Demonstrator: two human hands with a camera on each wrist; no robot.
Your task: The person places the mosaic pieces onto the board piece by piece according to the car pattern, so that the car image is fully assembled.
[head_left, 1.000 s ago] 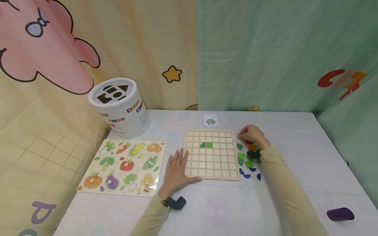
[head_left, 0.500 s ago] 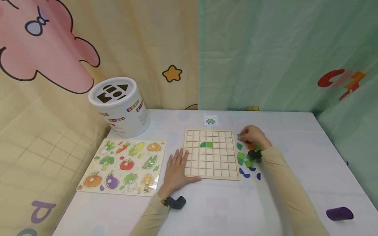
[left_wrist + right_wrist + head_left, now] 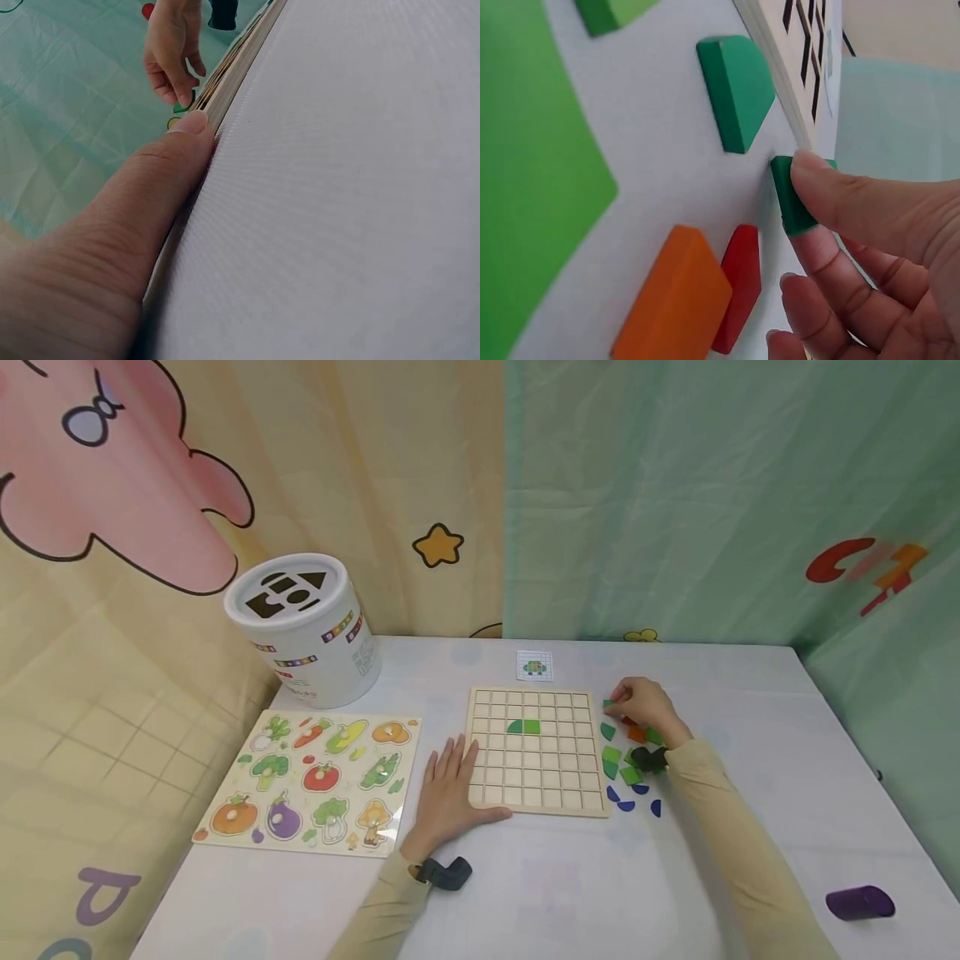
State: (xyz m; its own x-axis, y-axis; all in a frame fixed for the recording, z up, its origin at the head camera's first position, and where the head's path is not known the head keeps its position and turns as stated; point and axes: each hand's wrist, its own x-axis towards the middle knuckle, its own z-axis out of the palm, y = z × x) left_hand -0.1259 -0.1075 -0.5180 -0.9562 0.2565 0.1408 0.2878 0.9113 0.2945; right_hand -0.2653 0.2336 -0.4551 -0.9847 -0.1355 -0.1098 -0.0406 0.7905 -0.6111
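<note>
RIGHT HAND (image 3: 643, 702): pinching dark-green tile (image 3: 791, 199) near far-right corner of wooden grid board (image 3: 540, 767) | LEFT HAND (image 3: 446, 797): fingers apart, near-left corner | RISK: low lift could snag tile

No words or numbers can be read with certainty. The white tub (image 3: 322, 687) carries several coloured label strips (image 3: 296, 661) set with small characters, a little red mark (image 3: 283, 674) and a pale block of print (image 3: 363, 655) low on its right side, all too tiny to make out. On the yellow curtain (image 3: 375, 485) stands a purple shape (image 3: 112, 878) like a slanted letter, perhaps a P or d; which one is unclear. Below it, a grey-blue curve is cut off by the frame's edge. The green curtain (image 3: 675, 510) bears a red curve (image 3: 821, 568) resembling a C.
</note>
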